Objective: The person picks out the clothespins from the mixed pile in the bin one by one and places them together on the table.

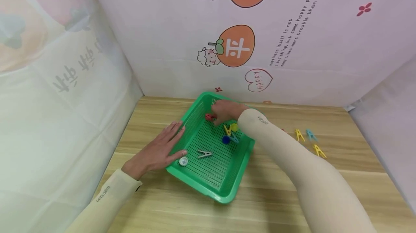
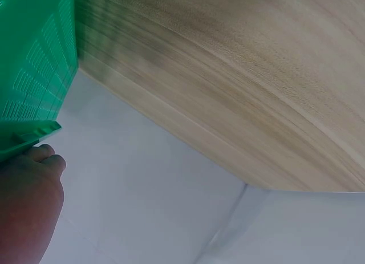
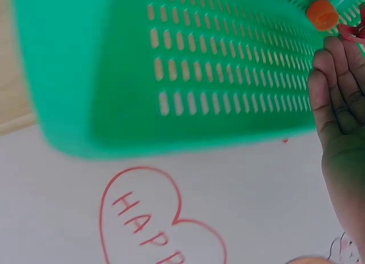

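Wood-grain table (image 1: 286, 189) boxed in by printed cloth walls (image 1: 162, 38): cartoon fruit, sheep, a "HAPPY" heart (image 1: 258, 79). Green perforated basket (image 1: 195, 179) sits mid-table, rotated so one corner points toward the person. Left hand (image 1: 159, 150) lies flat on the table against the basket's left wall, fingers straight and slightly spread, holding nothing; left wrist view shows the thumb (image 2: 43, 155) right under the basket rim (image 2: 34, 133). Right hand (image 1: 225, 112) reaches into the far corner of the basket, fingers curled down at a red clothespin (image 1: 209, 117); head view shows contact with the pin, and the right wrist view shows the red pin (image 3: 353, 31) at the fingertips (image 3: 336, 64) with an orange cap (image 3: 322, 14) just beside it. Whether the fingers actually pinch the pin or just touch it, cannot tell. Also in the basket: yellow clothespin (image 1: 227, 130) next to a yellow-green cap (image 1: 234, 127), blue cap (image 1: 225, 139) touching a blue clothespin (image 1: 233, 139), grey clothespin (image 1: 204, 153) near the middle, white cap (image 1: 183, 161) by the near-left wall. On the table right of the basket, well apart from it: two yellow clothespins (image 1: 298, 134) (image 1: 319, 150) and a light blue clothespin (image 1: 311, 135). Both arms in cream sleeves (image 1: 292, 161).
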`<state>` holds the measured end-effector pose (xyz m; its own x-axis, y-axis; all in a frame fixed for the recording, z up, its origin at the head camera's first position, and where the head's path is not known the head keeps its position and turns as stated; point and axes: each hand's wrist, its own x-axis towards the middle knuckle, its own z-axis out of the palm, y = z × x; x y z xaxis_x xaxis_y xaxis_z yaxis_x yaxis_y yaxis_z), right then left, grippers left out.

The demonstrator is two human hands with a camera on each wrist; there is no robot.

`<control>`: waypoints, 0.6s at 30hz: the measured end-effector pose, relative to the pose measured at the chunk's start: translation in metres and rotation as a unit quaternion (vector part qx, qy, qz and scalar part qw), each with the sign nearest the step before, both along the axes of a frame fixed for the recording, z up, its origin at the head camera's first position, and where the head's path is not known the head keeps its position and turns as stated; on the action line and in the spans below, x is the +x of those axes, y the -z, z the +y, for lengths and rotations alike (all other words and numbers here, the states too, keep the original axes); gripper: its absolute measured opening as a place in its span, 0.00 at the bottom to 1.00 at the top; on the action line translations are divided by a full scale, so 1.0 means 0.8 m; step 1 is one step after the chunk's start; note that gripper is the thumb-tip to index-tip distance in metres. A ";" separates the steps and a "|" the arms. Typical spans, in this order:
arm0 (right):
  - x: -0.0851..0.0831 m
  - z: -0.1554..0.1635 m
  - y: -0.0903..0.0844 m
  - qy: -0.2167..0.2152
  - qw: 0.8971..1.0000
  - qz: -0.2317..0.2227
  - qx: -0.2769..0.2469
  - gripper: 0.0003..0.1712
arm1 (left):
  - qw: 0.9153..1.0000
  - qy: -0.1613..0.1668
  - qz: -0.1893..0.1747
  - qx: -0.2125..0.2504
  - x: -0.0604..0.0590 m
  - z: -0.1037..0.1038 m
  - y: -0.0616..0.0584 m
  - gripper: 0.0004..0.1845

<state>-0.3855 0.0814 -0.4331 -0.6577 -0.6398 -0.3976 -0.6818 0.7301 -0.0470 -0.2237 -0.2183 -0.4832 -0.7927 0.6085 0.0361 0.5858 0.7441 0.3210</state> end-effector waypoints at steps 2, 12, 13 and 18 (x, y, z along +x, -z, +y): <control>0.002 0.007 -0.007 0.003 1.000 0.003 -0.005 0.28 | 1.000 0.000 0.002 0.001 0.000 0.000 0.000 0.47; 0.017 0.049 -0.035 0.025 0.998 0.043 -0.042 0.17 | 1.000 -0.001 0.001 0.002 0.000 0.001 0.002 0.47; 0.020 0.054 -0.038 0.027 0.997 0.045 -0.052 0.16 | 1.000 -0.001 0.001 0.003 0.000 0.001 0.002 0.47; 0.033 0.081 -0.052 0.040 0.994 0.054 -0.088 0.14 | 1.000 0.000 -0.001 0.003 0.000 0.001 0.004 0.47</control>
